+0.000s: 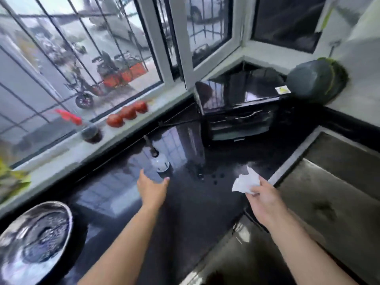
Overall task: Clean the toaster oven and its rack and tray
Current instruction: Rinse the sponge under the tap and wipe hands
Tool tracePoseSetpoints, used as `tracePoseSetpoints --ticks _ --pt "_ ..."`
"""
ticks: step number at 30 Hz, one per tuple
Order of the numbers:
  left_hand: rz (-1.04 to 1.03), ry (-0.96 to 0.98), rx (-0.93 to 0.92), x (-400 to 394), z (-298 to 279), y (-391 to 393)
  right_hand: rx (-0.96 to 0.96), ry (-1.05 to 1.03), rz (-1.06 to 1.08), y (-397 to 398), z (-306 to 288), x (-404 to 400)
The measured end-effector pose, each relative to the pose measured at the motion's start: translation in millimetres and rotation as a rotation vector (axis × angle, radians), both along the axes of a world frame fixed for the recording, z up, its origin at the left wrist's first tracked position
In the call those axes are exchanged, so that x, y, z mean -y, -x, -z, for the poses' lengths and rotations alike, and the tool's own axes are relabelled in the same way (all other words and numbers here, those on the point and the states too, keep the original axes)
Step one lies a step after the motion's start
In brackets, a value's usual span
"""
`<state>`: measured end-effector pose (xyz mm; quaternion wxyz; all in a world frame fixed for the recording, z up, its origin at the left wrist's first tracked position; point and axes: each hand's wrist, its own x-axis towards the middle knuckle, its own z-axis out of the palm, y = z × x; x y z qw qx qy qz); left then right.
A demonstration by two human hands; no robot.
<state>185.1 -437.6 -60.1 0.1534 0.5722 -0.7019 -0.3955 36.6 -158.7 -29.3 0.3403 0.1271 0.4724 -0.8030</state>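
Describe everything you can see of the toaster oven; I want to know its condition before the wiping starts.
The toaster oven is a small glossy black box standing upright in the far corner of the dark countertop, beneath the window and left of the sink. Its shiny top reflects the window and bears a small label near the right rear corner. The front glass door looks closed, with a horizontal handle near its top. A cord seems to run off to its left. Neither hand touches it. The blur hides any grime.
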Motion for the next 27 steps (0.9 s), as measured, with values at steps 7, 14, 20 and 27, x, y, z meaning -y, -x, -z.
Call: tracePoseSetpoints --ticks 7,14,20,27 --pt "0.061 0.042 -0.145 54 14 54 -0.034 -0.235 0.064 2 11 -9" --pt "0.129 0.097 -0.255 -65 -36 83 -0.083 -0.446 0.128 19 2 -94" --pt "0.714 -0.010 -0.162 -232 -60 163 -0.074 -0.569 0.296 53 14 -196" --pt "0.865 -0.189 -0.116 -374 -47 248 -0.166 -0.926 0.533 177 2 -363"
